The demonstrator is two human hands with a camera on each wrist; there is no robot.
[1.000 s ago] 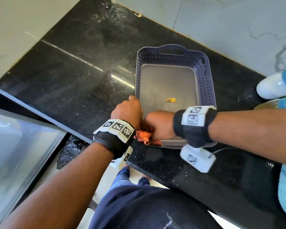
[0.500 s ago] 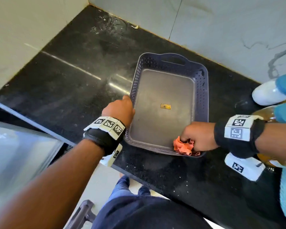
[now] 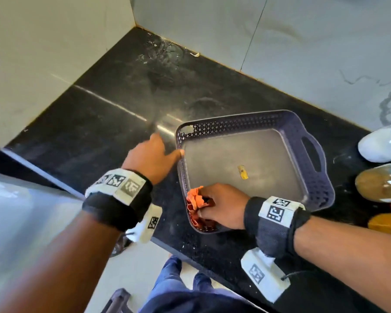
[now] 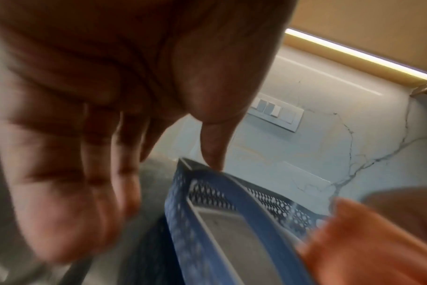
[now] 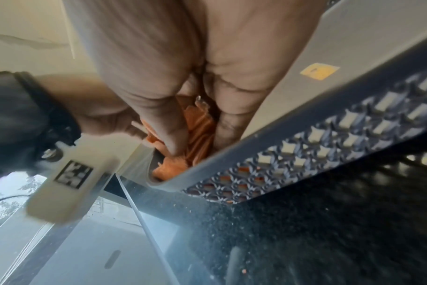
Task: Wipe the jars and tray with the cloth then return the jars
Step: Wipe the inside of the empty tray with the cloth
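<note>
Jars [image 3: 384,177] with blue lids stand on the black counter [image 3: 99,132] just off the handled end of the purple perforated tray [image 3: 321,190], well apart from both hands, and a small yellow sticker [image 3: 243,172] lies on the tray's floor. Inside the tray's near corner, the right hand [image 3: 221,207] clenches the bunched orange cloth [image 3: 195,199] and presses it down against the wall there. At the tray's opposite long side, the left hand [image 3: 151,158] is spread loose with fingers straight, one fingertip [image 4: 213,162] touching the rim.
</note>
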